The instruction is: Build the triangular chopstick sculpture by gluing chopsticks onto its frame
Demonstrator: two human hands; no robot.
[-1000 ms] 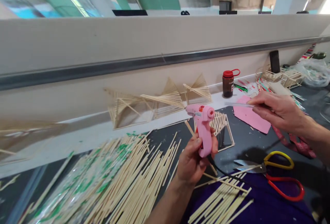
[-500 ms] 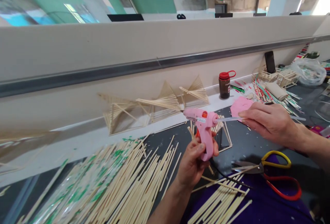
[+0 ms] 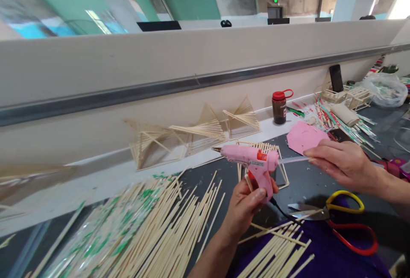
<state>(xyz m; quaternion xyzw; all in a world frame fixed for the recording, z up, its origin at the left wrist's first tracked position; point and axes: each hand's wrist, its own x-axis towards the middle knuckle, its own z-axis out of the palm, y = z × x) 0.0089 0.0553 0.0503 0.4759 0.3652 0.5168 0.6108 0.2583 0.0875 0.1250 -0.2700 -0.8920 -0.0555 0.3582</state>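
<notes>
both hands are apart from each other, each closed on something: my left hand (image 3: pixel 246 205) is wrapped round the handle of a pink hot glue gun (image 3: pixel 250 158), some fingers hidden behind it, and my right hand (image 3: pixel 342 162) pinches a translucent glue stick (image 3: pixel 294 159) between thumb and fingers, to the right of the gun. largest is the white partition (image 3: pixel 192 56), running across beyond the glue gun. the dark tabletop (image 3: pixel 304 179) spreads below the gun. left of the gun and nearer me lies a broad heap of thin wooden sticks (image 3: pixel 179 231), and farther left of it a clear plastic wrapper (image 3: pixel 112 222) with green marks. twisted stick-lattice structures (image 3: pixel 205 132) stand beyond the gun, to its left. scissors (image 3: pixel 326 214) with one yellow and one red handle loop lie open, right of the gun and nearer me. a slatted wooden frame (image 3: pixel 272 147) sits just behind the gun, partly covered by it. beyond the gun to the right are a pink sheet (image 3: pixel 304 137), a red-lidded bottle (image 3: pixel 279 109) and, farther off, a black smartphone (image 3: pixel 336 78). smallest is the slim glue stick, its front end at the gun's rear; how far in, i cannot tell.
</notes>
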